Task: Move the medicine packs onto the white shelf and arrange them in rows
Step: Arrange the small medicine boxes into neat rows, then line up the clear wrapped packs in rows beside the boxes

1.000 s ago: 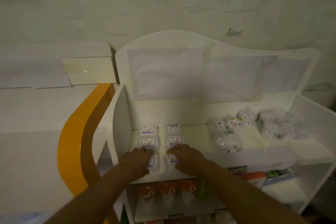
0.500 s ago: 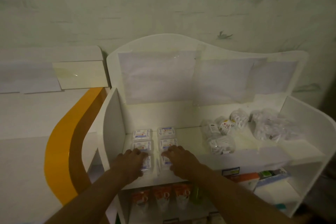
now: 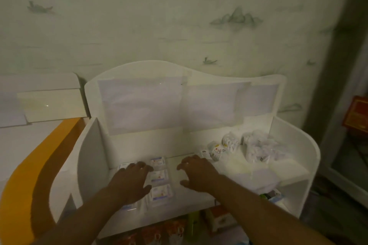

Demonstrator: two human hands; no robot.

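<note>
— Grip first: how do the hands lie?
— Left hand (image 3: pixel 131 182) rests flat, fingers straight, on the left column of boxed packs (image 3: pixel 160 177). Right hand (image 3: pixel 196 172) hovers spread, grasping nothing.
— Next packs?
— The crinkly plastic-wrapped packs (image 3: pixel 256 148) lie far right on the white shelf (image 3: pixel 290 167), nearer the right hand.

Small shop or pharmacy corner, dimly lit. White display shelf (image 3: pixel 294 155) against wallpapered wall (image 3: pixel 179 16). Sealed packs (image 3: pixel 159 177) laid in rows at 6 o'clock; loose bagged goods (image 3: pixel 256 147) heaped at 3 o'clock. Boxed stock (image 3: pixel 221 219) on the lower tier. White-and-orange counter (image 3: pixel 29 165) at 9 o'clock.
</note>
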